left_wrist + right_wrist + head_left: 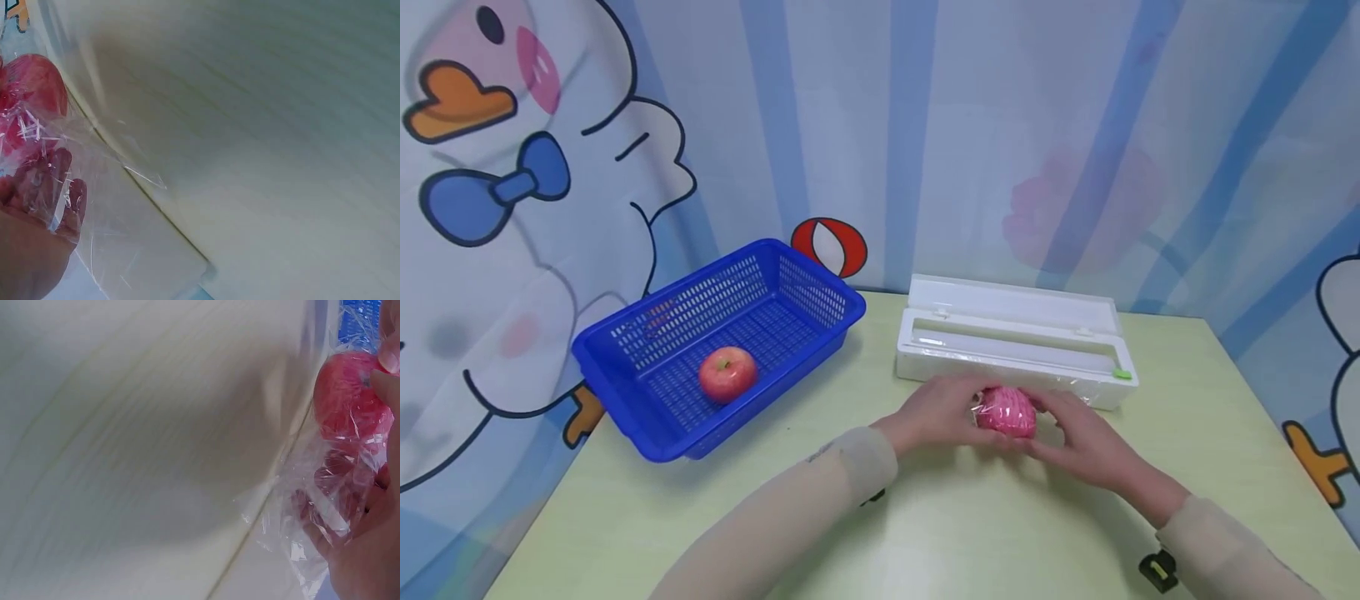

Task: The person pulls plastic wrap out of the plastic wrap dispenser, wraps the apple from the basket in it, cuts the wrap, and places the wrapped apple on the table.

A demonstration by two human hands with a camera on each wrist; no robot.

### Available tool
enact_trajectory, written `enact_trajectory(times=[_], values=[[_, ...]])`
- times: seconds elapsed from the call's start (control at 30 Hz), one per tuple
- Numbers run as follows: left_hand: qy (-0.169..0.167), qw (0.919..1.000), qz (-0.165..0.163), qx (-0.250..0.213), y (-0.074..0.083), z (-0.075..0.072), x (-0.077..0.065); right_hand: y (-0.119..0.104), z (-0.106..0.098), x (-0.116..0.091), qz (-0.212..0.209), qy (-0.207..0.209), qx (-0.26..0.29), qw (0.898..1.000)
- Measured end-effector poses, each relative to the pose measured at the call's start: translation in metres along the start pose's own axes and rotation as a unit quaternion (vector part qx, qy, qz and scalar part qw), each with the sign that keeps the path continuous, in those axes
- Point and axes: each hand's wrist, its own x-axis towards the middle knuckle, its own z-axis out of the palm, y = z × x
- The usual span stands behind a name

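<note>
So, wrapped fruit (1006, 412); both hands (946, 410) (1093, 444) gripping

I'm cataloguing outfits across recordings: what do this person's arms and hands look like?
Long, pale beige sleeves reach both wrists. The left hand and right hand wear no gloves. A black piece with a yellowish mark shows beside the right cuff.

Left fingers (967, 387) and right fingers (1054, 403) curved inward
</note>
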Motion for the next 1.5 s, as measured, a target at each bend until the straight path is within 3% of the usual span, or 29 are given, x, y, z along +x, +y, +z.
enact_trajectory(times=[0.13, 0.23, 0.43, 0.6, 0.73, 0.87, 1.07, 1.13, 1.23, 1.3, 1.37, 1.5], values=[[-0.010, 0.9992, 0.004, -0.038, 0.000, -0.005, 0.004, -0.005, -0.004, -0.003, -0.011, 0.016, -0.097, 0.995], [-0.017, 0.9979, 0.002, -0.063, 0.001, -0.009, 0.007, -0.009, -0.007, -0.004, -0.055, 0.040, -0.147, 0.987], [-0.025, 0.9972, -0.006, -0.070, 0.003, -0.014, 0.010, -0.010, -0.005, 0.000, -0.131, 0.082, -0.163, 0.974], [-0.022, 0.9983, -0.004, -0.053, 0.005, -0.017, 0.012, -0.003, 0.003, 0.004, -0.123, 0.095, -0.165, 0.974], [-0.024, 0.9995, -0.005, -0.020, 0.005, -0.018, 0.012, -0.002, 0.005, 0.008, -0.101, 0.084, -0.163, 0.978], [-0.024, 0.9983, -0.015, 0.051, 0.005, -0.019, 0.013, -0.002, 0.004, 0.011, -0.094, 0.083, -0.161, 0.979], [-0.021, 0.9853, -0.017, 0.169, 0.010, -0.022, 0.010, -0.001, 0.002, 0.013, -0.085, 0.082, -0.155, 0.981], [-0.012, 0.9772, -0.002, 0.212, 0.011, -0.023, 0.006, 0.000, 0.001, 0.014, -0.079, 0.079, -0.148, 0.983], [0.020, 0.9576, 0.069, 0.279, 0.010, -0.023, -0.001, -0.001, -0.002, 0.015, -0.066, 0.069, -0.126, 0.987], [0.047, 0.9315, 0.137, 0.334, 0.009, -0.021, -0.006, -0.001, -0.004, 0.016, -0.057, 0.064, -0.109, 0.990], [0.072, 0.8954, 0.195, 0.394, 0.007, -0.018, -0.010, -0.001, -0.007, 0.016, -0.048, 0.058, -0.098, 0.992], [0.105, 0.8315, 0.245, 0.487, 0.004, -0.013, -0.014, -0.001, -0.013, 0.019, -0.046, 0.043, -0.081, 0.995]])
